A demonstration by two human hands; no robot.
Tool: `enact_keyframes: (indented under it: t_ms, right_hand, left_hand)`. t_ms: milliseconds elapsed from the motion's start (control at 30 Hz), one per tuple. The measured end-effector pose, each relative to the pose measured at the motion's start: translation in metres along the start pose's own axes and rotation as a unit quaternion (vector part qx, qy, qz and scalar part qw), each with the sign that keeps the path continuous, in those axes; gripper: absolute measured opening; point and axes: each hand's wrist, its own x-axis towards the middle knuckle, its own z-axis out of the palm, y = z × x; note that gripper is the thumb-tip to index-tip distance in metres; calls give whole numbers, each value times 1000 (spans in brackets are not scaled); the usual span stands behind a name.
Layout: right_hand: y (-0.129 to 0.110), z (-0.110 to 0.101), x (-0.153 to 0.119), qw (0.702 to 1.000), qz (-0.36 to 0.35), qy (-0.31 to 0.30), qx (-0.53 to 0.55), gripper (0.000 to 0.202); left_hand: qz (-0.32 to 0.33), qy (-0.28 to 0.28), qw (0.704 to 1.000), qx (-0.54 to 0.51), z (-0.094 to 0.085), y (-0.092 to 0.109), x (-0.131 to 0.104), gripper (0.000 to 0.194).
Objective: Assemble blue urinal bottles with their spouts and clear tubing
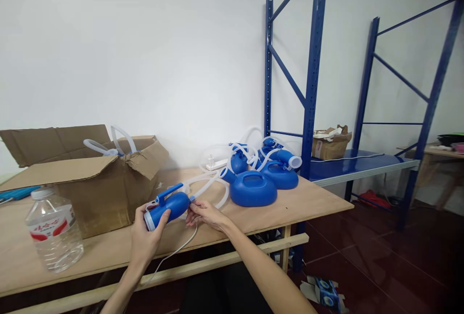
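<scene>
My left hand (147, 231) is wrapped round a blue plastic funnel-shaped piece (176, 204) with a handle on top and a pale rim at its lower left end. At its narrow right end, my right hand (206, 215) pinches the connector (192, 199), where a translucent hose (208, 184) joins. The hose runs up and right towards a blue jug (253, 189) lying on the table. Behind that stands a second blue jug (284, 177), with more blue pieces and coiled hoses around it.
An open cardboard box (105, 202) with a hose sticking out stands at the left, behind a large clear bottle (54, 236). A thin white cable (174, 252) crosses the wooden table's front edge (253, 229). Blue metal shelving (312, 72) rises at the right.
</scene>
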Motion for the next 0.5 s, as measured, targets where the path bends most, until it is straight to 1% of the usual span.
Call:
enact_keyframes:
  t_ms: [133, 333, 500]
  right_hand:
    - [2, 2, 2, 999, -18, 29, 6, 66]
    - [5, 1, 5, 994, -52, 82, 52, 65]
    - [3, -1, 3, 995, -40, 81, 35, 67]
  left_hand:
    - [3, 1, 1000, 13, 1, 2, -1, 63]
    - [-21, 33, 998, 56, -2, 6, -1, 68]
    - [-51, 40, 997, 32, -1, 3, -2, 73]
